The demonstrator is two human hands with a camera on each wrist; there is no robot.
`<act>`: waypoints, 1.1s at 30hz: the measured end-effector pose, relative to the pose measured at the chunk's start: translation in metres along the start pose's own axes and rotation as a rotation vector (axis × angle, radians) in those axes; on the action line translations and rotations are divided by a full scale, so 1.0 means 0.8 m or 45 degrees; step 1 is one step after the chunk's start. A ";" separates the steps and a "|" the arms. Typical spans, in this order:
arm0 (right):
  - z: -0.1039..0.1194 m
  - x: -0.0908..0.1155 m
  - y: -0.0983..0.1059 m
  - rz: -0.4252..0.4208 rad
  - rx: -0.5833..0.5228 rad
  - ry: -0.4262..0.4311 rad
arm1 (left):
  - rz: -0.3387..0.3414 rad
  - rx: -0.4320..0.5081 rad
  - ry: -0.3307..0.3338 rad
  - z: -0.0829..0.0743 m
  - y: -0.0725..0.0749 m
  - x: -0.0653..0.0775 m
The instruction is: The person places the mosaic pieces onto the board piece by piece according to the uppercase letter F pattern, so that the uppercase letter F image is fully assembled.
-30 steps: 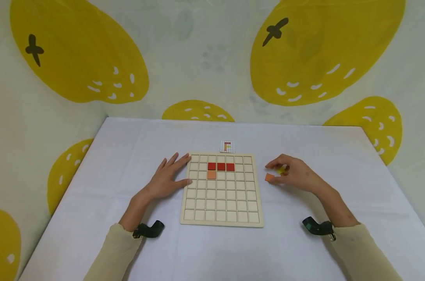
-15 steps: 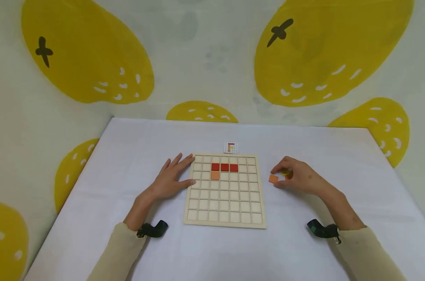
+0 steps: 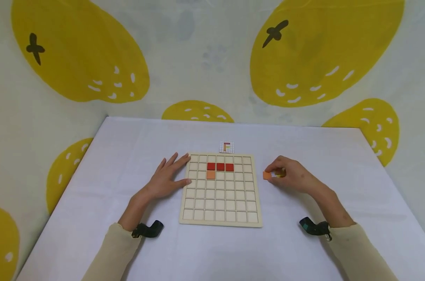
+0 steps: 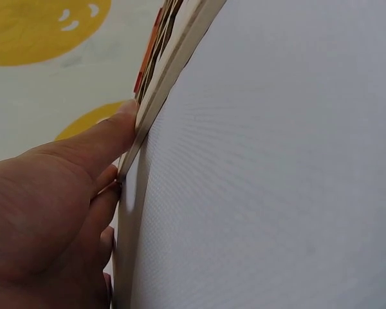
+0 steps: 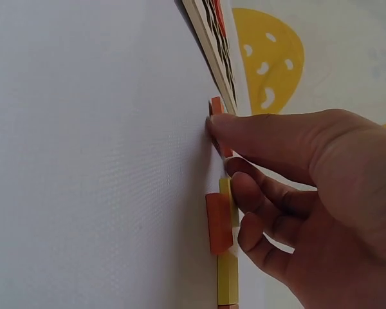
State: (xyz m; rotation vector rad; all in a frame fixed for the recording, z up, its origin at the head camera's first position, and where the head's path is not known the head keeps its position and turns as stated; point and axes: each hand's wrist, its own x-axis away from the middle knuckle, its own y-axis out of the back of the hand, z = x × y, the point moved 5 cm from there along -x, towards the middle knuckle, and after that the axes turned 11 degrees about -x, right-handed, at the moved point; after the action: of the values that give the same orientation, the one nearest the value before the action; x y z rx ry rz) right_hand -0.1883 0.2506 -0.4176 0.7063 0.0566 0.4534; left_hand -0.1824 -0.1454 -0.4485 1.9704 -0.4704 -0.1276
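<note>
Basically, the white tabletop (image 3: 219, 253) carries everything, flat under the work. Gridded board (image 3: 220, 194) sits centred between both hands, presumably so either can reach any cell.

Left hand (image 3: 167, 179): fingers spread, fairly straight, grasping nothing; thumb and index tip touch the board's left edge, likely steadying it against sliding. Right hand (image 3: 292, 174): thumb and finger pinch a tile just off the board's right edge, other fingers curled in, probably so they don't knock the pieces beneath.

Card (image 3: 227, 146) lies just past the far edge, its small coloured pattern facing up, likely left there to be looked at without blocking any cell.

Three red tiles (image 3: 220, 167) fill adjoining cells in the second row from the far edge. One placed orange tile (image 3: 210, 175) sits directly below the leftmost red. Held orange tile (image 3: 266, 175) is gripped by its edges, which would leave its underside free; can't tell whether it touches the tabletop. Under the right hand, yellow tiles (image 5: 228, 283) and a loose orange tile (image 5: 219, 223) are bunched close, seemingly for easy reach; exact count hidden.
</note>
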 end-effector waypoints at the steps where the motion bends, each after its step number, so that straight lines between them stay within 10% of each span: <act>1: 0.001 -0.001 -0.001 -0.002 0.004 -0.017 | -0.001 0.001 -0.001 0.000 0.000 0.000; 9: 0.005 -0.010 -0.003 -0.048 -0.038 -0.158 | 0.001 0.007 -0.001 0.002 -0.003 -0.001; 33: 0.050 -0.047 -0.054 -0.030 -0.153 0.033 | 0.011 -0.002 0.018 0.003 -0.003 -0.001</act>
State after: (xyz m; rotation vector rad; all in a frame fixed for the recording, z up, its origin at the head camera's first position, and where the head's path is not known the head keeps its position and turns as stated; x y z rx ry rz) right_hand -0.1977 0.1815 -0.4180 0.5814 0.0619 0.4394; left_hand -0.1828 -0.1464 -0.4519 1.9661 -0.4696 -0.1083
